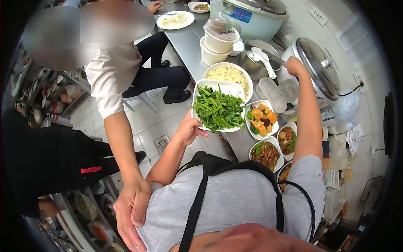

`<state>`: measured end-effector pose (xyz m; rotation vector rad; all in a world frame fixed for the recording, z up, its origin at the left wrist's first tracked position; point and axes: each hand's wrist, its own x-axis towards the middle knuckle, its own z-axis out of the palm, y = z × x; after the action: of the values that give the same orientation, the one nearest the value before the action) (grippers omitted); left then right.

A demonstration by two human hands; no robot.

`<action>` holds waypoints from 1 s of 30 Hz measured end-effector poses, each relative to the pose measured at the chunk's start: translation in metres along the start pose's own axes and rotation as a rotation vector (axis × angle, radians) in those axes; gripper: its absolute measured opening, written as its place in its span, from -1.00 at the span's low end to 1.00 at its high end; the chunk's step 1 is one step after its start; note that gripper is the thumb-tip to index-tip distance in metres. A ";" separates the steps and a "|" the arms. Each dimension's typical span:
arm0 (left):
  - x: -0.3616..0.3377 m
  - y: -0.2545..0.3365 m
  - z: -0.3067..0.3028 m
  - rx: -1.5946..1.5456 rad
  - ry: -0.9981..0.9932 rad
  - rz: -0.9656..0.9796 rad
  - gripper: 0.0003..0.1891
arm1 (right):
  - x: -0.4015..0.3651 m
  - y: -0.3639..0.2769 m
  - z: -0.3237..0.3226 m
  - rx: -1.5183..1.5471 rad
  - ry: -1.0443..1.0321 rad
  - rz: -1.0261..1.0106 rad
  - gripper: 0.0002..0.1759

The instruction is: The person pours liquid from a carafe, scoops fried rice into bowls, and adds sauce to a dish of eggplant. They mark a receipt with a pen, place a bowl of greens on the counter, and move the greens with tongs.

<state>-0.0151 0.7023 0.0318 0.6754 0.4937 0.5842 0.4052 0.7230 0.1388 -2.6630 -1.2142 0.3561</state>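
Observation:
My left hand [189, 129] grips the near-left edge of a white square plate [196, 110], thumb on the rim. Cooked leafy greens [220, 107] are heaped on it. The plate is held up in front of the counter and hides part of a bowl of fried rice [228, 73]. My right hand [294, 67] reaches across the counter, closed on the grey handle of a utensil [273, 57] over a steel pot [254, 44]. Its working end is hard to make out. A white rice paddle [264, 63] lies across the same pot.
Dishes of tofu and vegetables [262, 119] and meat [265, 155] line the counter. Lidded tubs [220, 35] and rice cookers [315, 67] stand behind. At my left, a co-worker's hand [134, 206] rests on my shoulder; another person in black [54, 155] stands near shelves.

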 end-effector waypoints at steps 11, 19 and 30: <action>0.006 0.008 0.000 -0.009 0.001 0.023 -0.33 | -0.029 0.021 0.031 -0.008 0.300 -0.065 -0.42; 0.014 0.011 -0.010 0.037 -0.008 0.112 -0.32 | -0.048 0.024 0.057 -0.109 0.268 0.048 -0.60; 0.023 0.031 -0.009 0.067 0.027 0.114 -0.41 | -0.166 -0.012 -0.016 0.187 0.091 -0.590 -0.65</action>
<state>-0.0135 0.7406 0.0416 0.7638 0.5037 0.6870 0.2958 0.6029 0.1804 -2.0192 -1.7502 0.2314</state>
